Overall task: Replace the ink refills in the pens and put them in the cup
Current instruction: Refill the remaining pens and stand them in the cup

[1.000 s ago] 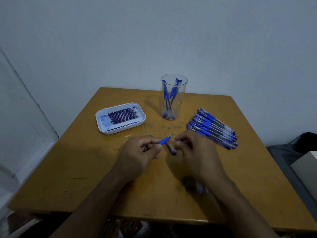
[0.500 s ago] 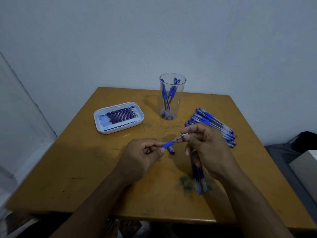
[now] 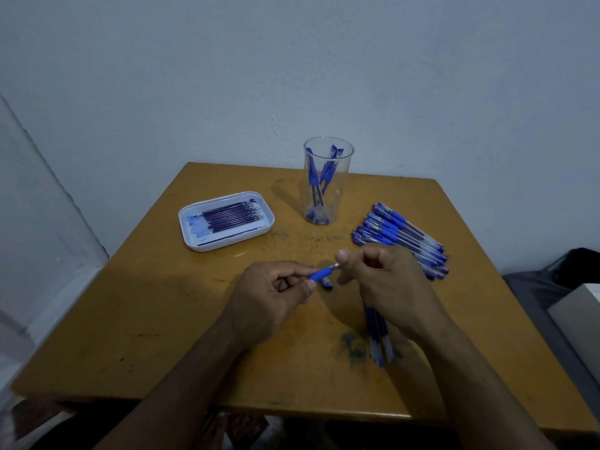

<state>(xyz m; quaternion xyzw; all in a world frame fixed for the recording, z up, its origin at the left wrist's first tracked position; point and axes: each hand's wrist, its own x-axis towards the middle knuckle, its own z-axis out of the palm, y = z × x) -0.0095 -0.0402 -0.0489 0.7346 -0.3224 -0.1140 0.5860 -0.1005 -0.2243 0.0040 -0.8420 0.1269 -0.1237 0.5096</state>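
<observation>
Head view: the left hand (image 3: pixel 269 297) holds a pen (image 3: pixel 321 273) by its blue grip section, thumb and forefinger curled round it so that the grip juts out past the fingertips toward the right. The pen's metal tip meets the right hand (image 3: pixel 386 287), whose thumb and forefinger pinch it; the other right fingers (image 3: pixel 373 254) are curled in above the palm. Most of the barrel is hidden inside the left fist. Both hands hover just above the surface (image 3: pixel 162 319), close together near its middle.

Directly below the held pen a small blue part (image 3: pixel 327 283) lies on the surface, just beside the left fingertips; whether it touches them I cannot tell. Under the right wrist a few more pens (image 3: pixel 378 345) lie side by side, pointing toward the person, partly covered by the hand, next to a bluish stain on the wood.

Farther back stands the clear cup (image 3: pixel 328 203), upright, with several blue pens leaning inside it. To its right a pile (image 3: pixel 399 235) of blue-gripped pens lies fanned out, its near end hidden behind the right hand. To the cup's left sits a white tray (image 3: pixel 224 246) holding a row of refills (image 3: pixel 233 214) laid parallel, well apart from both hands.

A pale wall rises behind the surface, and a dark object with a light box stands at the right edge.
</observation>
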